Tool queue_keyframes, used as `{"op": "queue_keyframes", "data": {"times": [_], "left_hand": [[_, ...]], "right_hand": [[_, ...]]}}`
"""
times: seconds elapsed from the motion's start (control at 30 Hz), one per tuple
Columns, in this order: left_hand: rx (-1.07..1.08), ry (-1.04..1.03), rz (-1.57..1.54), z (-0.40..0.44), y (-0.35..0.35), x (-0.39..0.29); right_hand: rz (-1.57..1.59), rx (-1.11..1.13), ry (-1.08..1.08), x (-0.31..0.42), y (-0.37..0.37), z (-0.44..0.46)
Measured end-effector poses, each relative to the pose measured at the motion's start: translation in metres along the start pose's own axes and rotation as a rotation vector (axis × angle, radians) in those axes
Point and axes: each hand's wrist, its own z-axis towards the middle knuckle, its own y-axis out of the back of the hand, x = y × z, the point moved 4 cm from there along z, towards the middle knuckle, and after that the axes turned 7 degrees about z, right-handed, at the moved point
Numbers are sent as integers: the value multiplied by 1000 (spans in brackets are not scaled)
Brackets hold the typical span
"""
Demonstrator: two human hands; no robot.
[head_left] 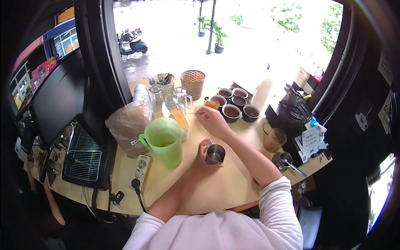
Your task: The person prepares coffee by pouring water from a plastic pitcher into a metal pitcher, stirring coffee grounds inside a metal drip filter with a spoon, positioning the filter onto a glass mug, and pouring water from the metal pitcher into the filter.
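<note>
My left hand (204, 160) is wrapped round a small metal pitcher (215, 154), upright over the table, its inside dark. Farther forward, my right hand (209, 118) has its fingers curled down near a glass cup of orange-brown liquid (211, 103); whether they hold anything is hidden. Several dark cups with brown contents, one of them a front cup (231, 112), stand grouped beyond and to the right of that hand. A green plastic jug (163, 143) stands left of the metal pitcher.
Glass mugs (180, 96), a woven basket (193, 84) and a plastic bag (129, 125) stand at the back left. A power strip (141, 168) lies before the bag. On the right are a brown-stained container (274, 140), a metal cup with a spoon (282, 160) and a white bottle (262, 93).
</note>
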Motion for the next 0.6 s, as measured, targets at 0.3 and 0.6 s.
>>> {"op": "queue_keyframes", "data": {"times": [0.3, 0.6], "left_hand": [[33, 14, 63, -1, 2, -8], [57, 51, 104, 0, 4, -7]], "right_hand": [[-364, 89, 98, -54, -50, 120], [-698, 386, -33, -85, -90, 170]]}}
